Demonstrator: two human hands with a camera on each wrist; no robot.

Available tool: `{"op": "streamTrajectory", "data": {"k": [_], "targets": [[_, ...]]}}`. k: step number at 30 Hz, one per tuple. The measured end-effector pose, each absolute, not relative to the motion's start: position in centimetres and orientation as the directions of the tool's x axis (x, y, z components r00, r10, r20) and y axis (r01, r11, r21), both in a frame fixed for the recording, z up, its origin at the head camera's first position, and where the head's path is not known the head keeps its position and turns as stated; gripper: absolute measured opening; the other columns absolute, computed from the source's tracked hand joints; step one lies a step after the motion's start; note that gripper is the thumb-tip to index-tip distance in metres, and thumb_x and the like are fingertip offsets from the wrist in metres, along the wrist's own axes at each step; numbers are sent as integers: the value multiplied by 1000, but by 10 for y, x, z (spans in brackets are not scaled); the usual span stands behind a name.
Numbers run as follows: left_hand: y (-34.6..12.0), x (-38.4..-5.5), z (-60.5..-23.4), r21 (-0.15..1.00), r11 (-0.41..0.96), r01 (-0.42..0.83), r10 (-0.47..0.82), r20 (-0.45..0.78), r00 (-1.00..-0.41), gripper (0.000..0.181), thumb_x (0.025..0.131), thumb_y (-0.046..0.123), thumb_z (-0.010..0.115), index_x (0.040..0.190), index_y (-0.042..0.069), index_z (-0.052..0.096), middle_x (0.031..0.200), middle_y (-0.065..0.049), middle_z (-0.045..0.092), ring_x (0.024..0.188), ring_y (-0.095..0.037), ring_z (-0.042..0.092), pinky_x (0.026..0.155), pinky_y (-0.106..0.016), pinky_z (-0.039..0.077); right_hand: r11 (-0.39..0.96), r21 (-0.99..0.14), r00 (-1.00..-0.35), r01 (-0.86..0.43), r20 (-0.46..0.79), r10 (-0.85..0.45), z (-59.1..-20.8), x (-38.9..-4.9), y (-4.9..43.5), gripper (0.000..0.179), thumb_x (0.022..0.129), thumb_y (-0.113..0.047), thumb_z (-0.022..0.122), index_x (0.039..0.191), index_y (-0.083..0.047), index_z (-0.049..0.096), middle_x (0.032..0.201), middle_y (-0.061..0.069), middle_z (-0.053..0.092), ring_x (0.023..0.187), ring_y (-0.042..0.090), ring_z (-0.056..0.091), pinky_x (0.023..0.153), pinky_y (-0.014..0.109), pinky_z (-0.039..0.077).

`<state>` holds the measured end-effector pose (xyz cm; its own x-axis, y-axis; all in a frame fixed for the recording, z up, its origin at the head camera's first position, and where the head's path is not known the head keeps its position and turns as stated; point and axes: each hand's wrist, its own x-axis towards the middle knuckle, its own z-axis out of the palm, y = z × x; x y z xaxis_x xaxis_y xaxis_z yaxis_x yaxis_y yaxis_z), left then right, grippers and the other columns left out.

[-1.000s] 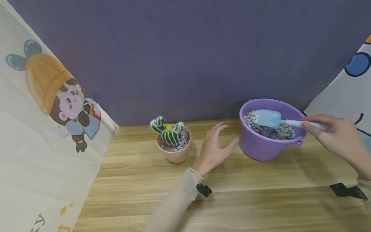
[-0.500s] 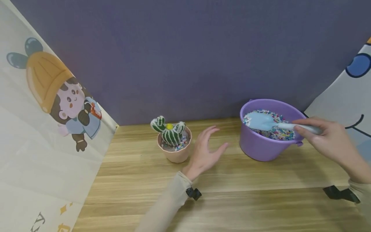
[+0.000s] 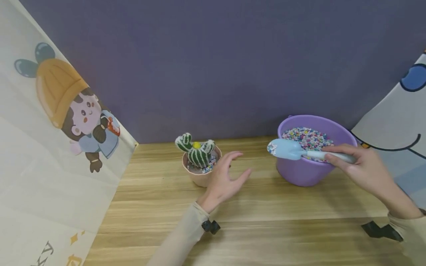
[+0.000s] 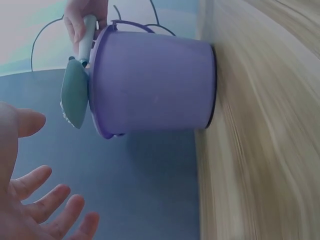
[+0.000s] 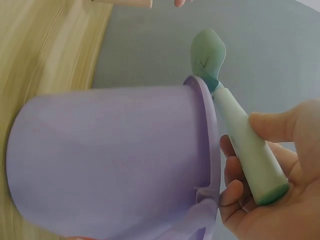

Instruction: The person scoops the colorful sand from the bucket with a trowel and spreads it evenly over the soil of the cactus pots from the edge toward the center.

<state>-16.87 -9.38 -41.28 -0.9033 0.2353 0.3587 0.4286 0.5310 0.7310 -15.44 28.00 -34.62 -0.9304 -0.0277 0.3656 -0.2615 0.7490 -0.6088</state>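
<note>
My right hand [image 3: 361, 164] grips the pale handle of a light-blue toy trowel [image 3: 288, 149]. The trowel's blade overlaps the left rim of a purple bucket [image 3: 301, 171] in the head view, with small beads at its tip. Many-coloured beads [image 3: 307, 138] lie inside the bucket. In the right wrist view the thumb presses on the trowel handle [image 5: 245, 145] and the fingers wrap under it. My left hand [image 3: 221, 183] holds nothing, its fingers spread, and partly covers a pink pot [image 3: 199, 180]. In that pot stands a knitted green cactus [image 3: 198, 157] with a yellow top, beads around its base.
Pot and bucket stand on a wood-grain table [image 3: 149, 214] near its back edge. A dark blue-grey panel [image 3: 213, 74] rises behind. White printed panels flank both sides, the left panel [image 3: 53, 166] bearing a cartoon figure.
The trowel has risen out of the bucket and moved left to its rim, held in my right hand. My left hand has shifted left, over toward the cactus pot.
</note>
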Motion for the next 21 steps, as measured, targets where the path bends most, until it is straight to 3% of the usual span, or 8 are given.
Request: {"op": "streamTrajectory", "data": {"k": [6, 10, 15, 21], "targets": [[-106, -164, -413, 727, 517, 452, 220, 397, -891, 57, 96, 39, 76, 147, 20, 60, 154, -1, 59, 140, -23, 56, 118, -49, 48, 741, -623, -943, -249, 331, -39, -347, -152, 274, 25, 98, -24, 78, 121, -13, 80, 103, -48, 55, 85, -3, 50, 64, 22, 39], [-115, -161, -414, 717, 495, 491, 213, 447, -869, 56, 94, 35, 79, 144, 17, 62, 151, -4, 62, 137, -24, 59, 110, -49, 55, 731, -629, -939, -263, 342, -44, -348, -150, 267, 23, 98, -25, 79, 119, -15, 82, 104, -46, 58, 85, -3, 53, 67, 19, 40], [-126, -158, -418, 671, 476, 568, 189, 553, -811, 51, 92, 26, 82, 138, 13, 66, 143, -6, 66, 130, -26, 63, 103, -48, 59, 695, -631, -914, -344, 395, -94, -352, -148, 257, 19, 97, -15, 78, 115, -13, 82, 106, -43, 62, 88, -6, 55, 70, 15, 41], [-141, -156, -421, 625, 446, 641, 121, 668, -734, 46, 86, 13, 83, 129, 7, 69, 134, -17, 71, 125, -31, 67, 95, -52, 61, 686, -629, -909, -367, 397, -122, -354, -144, 241, 20, 96, -15, 80, 115, -16, 83, 101, -36, 65, 79, 1, 54, 62, 21, 41]]}}
